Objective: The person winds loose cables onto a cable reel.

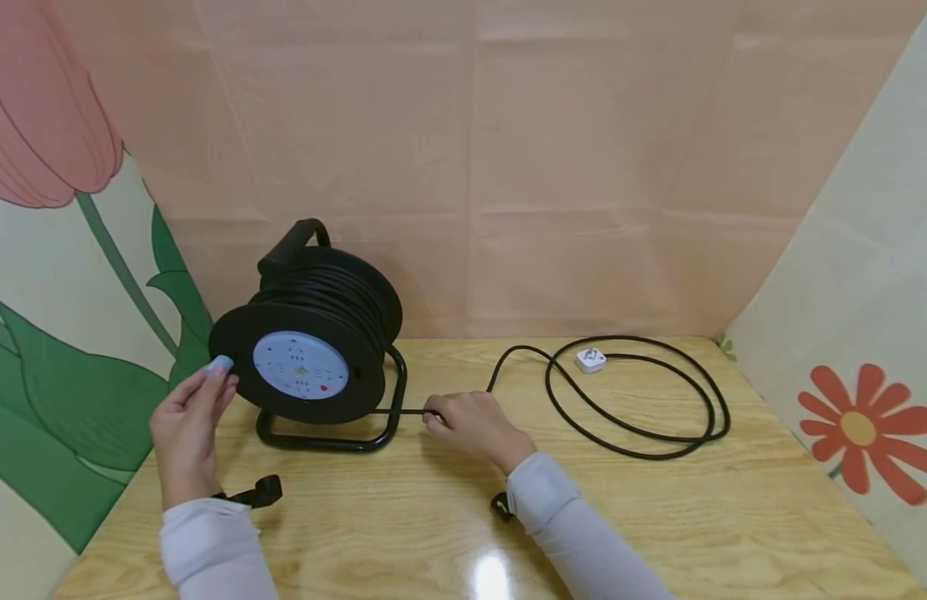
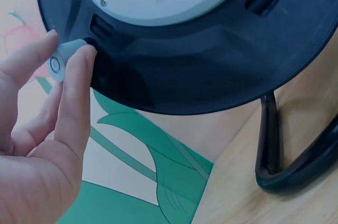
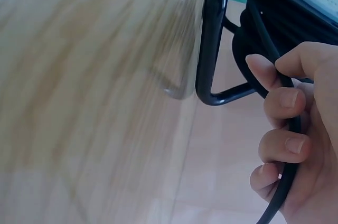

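Note:
A black cable reel (image 1: 298, 333) stands at the left of the table, its drum wound with black cable and its front face carrying a pale socket panel (image 1: 302, 365). My left hand (image 1: 192, 425) pinches the small light-blue crank knob (image 2: 64, 57) at the disc's left edge between thumb and fingers. Just right of the reel's tubular stand (image 1: 392, 417), my right hand (image 1: 474, 423) curls its fingers round the black cable (image 3: 288, 182). From the drum the cable runs low to that hand, then onward to the right.
Loose cable loops (image 1: 636, 454) lie on the right part of the wooden table (image 1: 388, 517). Inside them sits a white plug (image 1: 591, 360). A pinkish sheet (image 1: 568, 167) hangs behind, with flower-patterned panels (image 1: 846, 333) at both sides.

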A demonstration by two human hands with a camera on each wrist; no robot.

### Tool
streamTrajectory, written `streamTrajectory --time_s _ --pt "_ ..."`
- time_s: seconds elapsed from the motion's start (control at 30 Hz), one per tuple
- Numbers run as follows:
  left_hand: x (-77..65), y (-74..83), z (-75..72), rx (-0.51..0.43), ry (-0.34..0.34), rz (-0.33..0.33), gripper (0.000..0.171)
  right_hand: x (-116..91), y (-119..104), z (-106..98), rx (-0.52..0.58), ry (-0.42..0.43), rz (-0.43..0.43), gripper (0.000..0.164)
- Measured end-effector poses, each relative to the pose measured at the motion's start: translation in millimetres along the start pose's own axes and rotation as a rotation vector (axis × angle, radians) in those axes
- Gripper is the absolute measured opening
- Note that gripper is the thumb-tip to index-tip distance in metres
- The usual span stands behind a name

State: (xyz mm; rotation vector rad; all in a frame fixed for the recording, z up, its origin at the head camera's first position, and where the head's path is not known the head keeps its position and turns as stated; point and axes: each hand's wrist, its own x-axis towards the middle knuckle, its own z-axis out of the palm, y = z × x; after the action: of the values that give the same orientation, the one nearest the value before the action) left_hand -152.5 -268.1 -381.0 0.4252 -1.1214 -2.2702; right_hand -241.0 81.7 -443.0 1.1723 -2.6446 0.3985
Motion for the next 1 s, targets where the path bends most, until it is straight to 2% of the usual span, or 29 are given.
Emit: streamTrajectory --time_s 0.27,0.5,1.0 --pt "-0.8 -1.4 6.4 -0.087 0.031 0.074 0.027 8 0 5 0.001 -0.007 0.051 0.021" --pt "-2.9 -2.9 12.6 -0.108 0.041 0.125 0.034 15 0 10 0.041 -0.065 0.094 0.017" --pt "-9.8 -2.6 29.8 -0.128 0.061 0.198 0.041 24 -5 16 0.085 -0.079 0.019 0.017"
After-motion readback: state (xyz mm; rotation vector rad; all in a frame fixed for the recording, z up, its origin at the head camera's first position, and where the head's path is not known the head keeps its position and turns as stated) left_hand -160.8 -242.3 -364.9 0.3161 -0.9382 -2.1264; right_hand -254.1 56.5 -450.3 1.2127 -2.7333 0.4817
